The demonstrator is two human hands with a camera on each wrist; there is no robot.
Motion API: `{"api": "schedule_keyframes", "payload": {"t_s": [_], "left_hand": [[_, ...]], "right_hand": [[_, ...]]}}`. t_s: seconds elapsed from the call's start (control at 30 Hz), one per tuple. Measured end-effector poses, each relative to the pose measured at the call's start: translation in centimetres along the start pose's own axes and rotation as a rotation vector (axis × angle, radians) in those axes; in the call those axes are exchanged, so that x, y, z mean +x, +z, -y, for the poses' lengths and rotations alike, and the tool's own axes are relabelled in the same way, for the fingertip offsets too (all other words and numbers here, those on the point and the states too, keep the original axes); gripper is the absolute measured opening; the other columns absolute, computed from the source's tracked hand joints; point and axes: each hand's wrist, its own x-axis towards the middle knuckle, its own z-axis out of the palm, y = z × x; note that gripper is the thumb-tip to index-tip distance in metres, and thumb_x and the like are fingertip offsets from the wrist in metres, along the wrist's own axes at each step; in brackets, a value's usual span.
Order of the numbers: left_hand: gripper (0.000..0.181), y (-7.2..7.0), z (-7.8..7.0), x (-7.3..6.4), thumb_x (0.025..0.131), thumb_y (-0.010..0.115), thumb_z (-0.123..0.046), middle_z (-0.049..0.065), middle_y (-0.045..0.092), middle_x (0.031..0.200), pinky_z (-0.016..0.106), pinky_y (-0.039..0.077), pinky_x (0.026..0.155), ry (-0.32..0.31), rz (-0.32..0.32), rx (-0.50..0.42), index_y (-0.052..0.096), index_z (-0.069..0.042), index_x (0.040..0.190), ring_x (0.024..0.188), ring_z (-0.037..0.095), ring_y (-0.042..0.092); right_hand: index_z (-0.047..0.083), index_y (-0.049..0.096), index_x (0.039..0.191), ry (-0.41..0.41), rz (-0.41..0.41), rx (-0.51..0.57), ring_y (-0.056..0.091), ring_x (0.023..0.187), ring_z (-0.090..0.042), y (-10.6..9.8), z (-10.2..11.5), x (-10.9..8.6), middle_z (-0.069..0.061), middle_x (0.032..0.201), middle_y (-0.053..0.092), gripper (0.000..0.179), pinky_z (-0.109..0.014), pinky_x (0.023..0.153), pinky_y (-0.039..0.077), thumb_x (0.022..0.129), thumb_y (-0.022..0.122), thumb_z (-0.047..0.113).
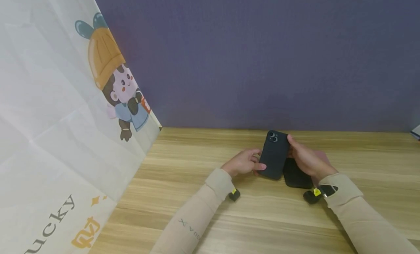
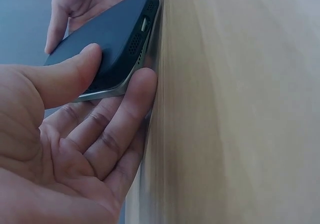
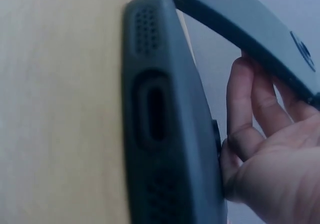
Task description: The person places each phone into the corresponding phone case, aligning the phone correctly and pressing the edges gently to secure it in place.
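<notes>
Between both hands, a smartphone in a dark case (image 1: 274,157) is tilted up off the table, its camera side facing up. My left hand (image 1: 244,162) pinches its lower left edge, thumb on the case and fingers underneath. A silvery rim shows along one side below the case in the left wrist view. My right hand (image 1: 306,159) holds the phone's upper right edge; its fingers (image 3: 265,102) reach beneath the phone in the right wrist view. Under the right hand lies a second dark phone or phone case (image 1: 296,175), with a port opening and speaker holes (image 3: 146,29).
A pink flat item (image 1: 323,157) lies partly hidden behind the right hand. The wooden table (image 1: 183,151) ends at a dark blue wall panel (image 1: 262,57). A white printed sheet (image 1: 65,100) borders the left side. A small light object (image 1: 416,131) sits at the far right edge.
</notes>
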Motion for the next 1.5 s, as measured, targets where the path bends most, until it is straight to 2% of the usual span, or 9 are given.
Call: {"api": "schedule_keyframes", "payload": {"t_s": [0.1,0.2,0.33,0.47,0.67,0.8,1.03,1.17,1.5], "left_hand": [[0.049,0.0,-0.1,0.0,0.097,0.069,-0.007,0.016,0.076,0.102,0.027,0.058,0.068,-0.009,-0.010,-0.003,0.051,-0.002,0.143,0.069,0.016,0.066],[0.058,0.1,0.0,0.0,0.098,0.068,-0.009,0.016,0.076,0.104,0.026,0.058,0.070,-0.021,-0.028,-0.015,0.044,-0.002,0.150,0.067,0.017,0.066],[0.064,0.0,0.1,0.1,0.099,0.068,-0.010,0.014,0.076,0.104,0.027,0.058,0.077,-0.041,-0.058,-0.067,0.039,-0.003,0.155,0.066,0.018,0.067],[0.068,-0.2,0.3,0.1,0.099,0.068,-0.012,0.014,0.076,0.104,0.030,0.057,0.087,-0.058,-0.080,-0.127,0.035,-0.004,0.157,0.067,0.018,0.067],[0.066,-0.4,0.5,0.2,0.099,0.068,-0.015,0.013,0.077,0.105,0.035,0.055,0.096,-0.075,-0.084,-0.158,0.036,-0.006,0.157,0.068,0.017,0.068],[0.065,-0.3,0.3,0.3,0.100,0.067,-0.016,0.012,0.076,0.103,0.036,0.054,0.098,-0.077,-0.105,-0.148,0.037,-0.006,0.157,0.068,0.017,0.068],[0.044,0.0,0.0,0.7,0.098,0.069,-0.016,0.009,0.074,0.091,0.026,0.054,0.067,-0.072,-0.125,-0.144,0.053,-0.004,0.138,0.067,0.016,0.067],[0.024,-0.1,0.0,0.6,0.099,0.069,-0.023,0.008,0.075,0.087,0.025,0.051,0.068,-0.070,-0.136,-0.105,0.061,-0.010,0.118,0.068,0.016,0.068],[0.027,-0.6,-0.3,0.3,0.097,0.072,-0.033,0.004,0.074,0.086,0.028,0.053,0.071,-0.009,-0.233,-0.043,0.066,-0.010,0.109,0.076,0.020,0.072]], "right_hand": [[0.032,0.065,0.110,0.028,-0.035,-0.053,0.063,0.098,0.003,0.2,0.1,0.1,0.020,0.100,0.071,0.040,-0.016,0.090,0.045,0.110,0.030,0.051],[0.015,0.065,0.125,0.095,-0.068,-0.173,0.062,0.098,0.005,0.5,0.2,0.1,0.021,0.103,0.068,0.049,-0.015,0.090,0.045,0.110,0.034,0.050],[-0.007,0.052,0.142,0.165,-0.049,-0.361,0.062,0.103,-0.002,1.1,0.2,0.3,0.002,0.118,0.070,0.061,-0.022,0.094,0.047,0.110,0.044,0.043],[-0.005,0.047,0.148,0.177,-0.021,-0.445,0.061,0.116,-0.019,1.7,0.3,0.5,-0.020,0.134,0.063,0.060,-0.040,0.105,0.046,0.108,0.051,0.040],[-0.005,0.046,0.149,0.164,-0.004,-0.452,0.048,0.137,-0.037,2.1,0.6,0.2,-0.026,0.146,0.054,0.058,-0.057,0.114,0.039,0.108,0.052,0.036],[-0.006,0.049,0.146,0.144,-0.017,-0.475,0.055,0.132,-0.032,2.2,0.8,0.2,-0.024,0.142,0.059,0.055,-0.049,0.110,0.045,0.109,0.050,0.035],[-0.012,0.050,0.140,0.136,-0.094,-0.467,0.068,0.100,-0.005,2.4,1.0,0.4,-0.020,0.125,0.067,0.048,-0.026,0.089,0.057,0.109,0.050,0.025],[-0.013,0.048,0.140,0.126,-0.110,-0.446,0.067,0.094,0.001,2.4,1.0,0.4,-0.021,0.123,0.067,0.047,-0.022,0.085,0.058,0.109,0.050,0.021],[-0.015,0.043,0.144,0.099,-0.084,-0.409,0.068,0.095,0.003,2.5,1.3,0.3,-0.024,0.126,0.066,0.052,-0.022,0.083,0.058,0.108,0.052,0.022]]}}
